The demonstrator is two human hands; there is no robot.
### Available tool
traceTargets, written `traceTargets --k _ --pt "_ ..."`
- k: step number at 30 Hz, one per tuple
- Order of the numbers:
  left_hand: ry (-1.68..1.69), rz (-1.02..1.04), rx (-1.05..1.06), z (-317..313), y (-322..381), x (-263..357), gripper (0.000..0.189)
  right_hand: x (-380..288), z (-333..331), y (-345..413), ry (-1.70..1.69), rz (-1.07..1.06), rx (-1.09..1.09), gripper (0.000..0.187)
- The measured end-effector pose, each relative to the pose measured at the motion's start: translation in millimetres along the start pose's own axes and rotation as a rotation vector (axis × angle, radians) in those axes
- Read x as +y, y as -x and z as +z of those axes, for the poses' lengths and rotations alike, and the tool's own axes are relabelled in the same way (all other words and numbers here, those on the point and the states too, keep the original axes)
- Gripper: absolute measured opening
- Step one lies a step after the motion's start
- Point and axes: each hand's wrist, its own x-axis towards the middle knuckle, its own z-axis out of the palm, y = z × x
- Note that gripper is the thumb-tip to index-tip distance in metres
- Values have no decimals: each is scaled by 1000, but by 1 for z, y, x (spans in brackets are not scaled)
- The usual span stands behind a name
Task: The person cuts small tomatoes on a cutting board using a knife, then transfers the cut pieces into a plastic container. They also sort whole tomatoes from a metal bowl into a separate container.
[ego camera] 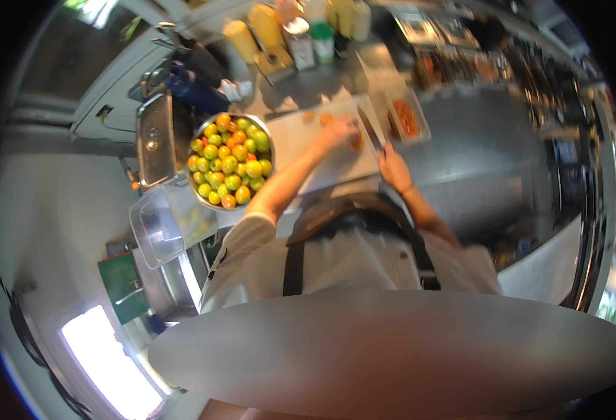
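My right hand [393, 168] grips the handle of a kitchen knife [373, 129], whose blade points away from me along the right side of a white cutting board [308, 149]. Over the board, my left hand [342, 132] is bent down at orange tomato pieces [357, 142]; blur hides whether its fingers hold one. Farther back on the board lie a few more orange pieces [326, 118]. Left of the board, a round metal bowl [272, 152] is heaped with green, yellow and orange tomatoes [229, 164]. A clear plastic container [424, 128] with chopped orange-red pieces [405, 118] stands to the right.
Squeeze bottles [240, 41] and a green-lidded container [322, 43] stand at the back. A lidded metal pan [155, 142] and a clear plastic tub [156, 228] are left of the bowl. Metal food pans [460, 63] line the back right, beyond the steel counter [475, 142].
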Motion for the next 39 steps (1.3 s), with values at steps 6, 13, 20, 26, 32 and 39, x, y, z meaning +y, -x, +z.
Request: traceTargets --k 6,13,20,26,32,39 --pt "-74 26 87 2 -3 21 13 -21 -7 -8 244 108 -114 27" --pt "-149 -15 142 12 4 23 22 -31 -3 -15 332 58 -164 22" --pt "-194 -31 188 19 7 23 21 -31 0 -17 329 63 -170 19" --pt "-182 -42 270 33 12 29 23 -31 -12 -7 369 48 -175 18" --pt "-99 -57 347 34 8 43 25 -17 -12 -6 345 50 -192 19" --pt "-132 -48 290 32 6 44 23 -4 17 -12 255 67 -135 21"
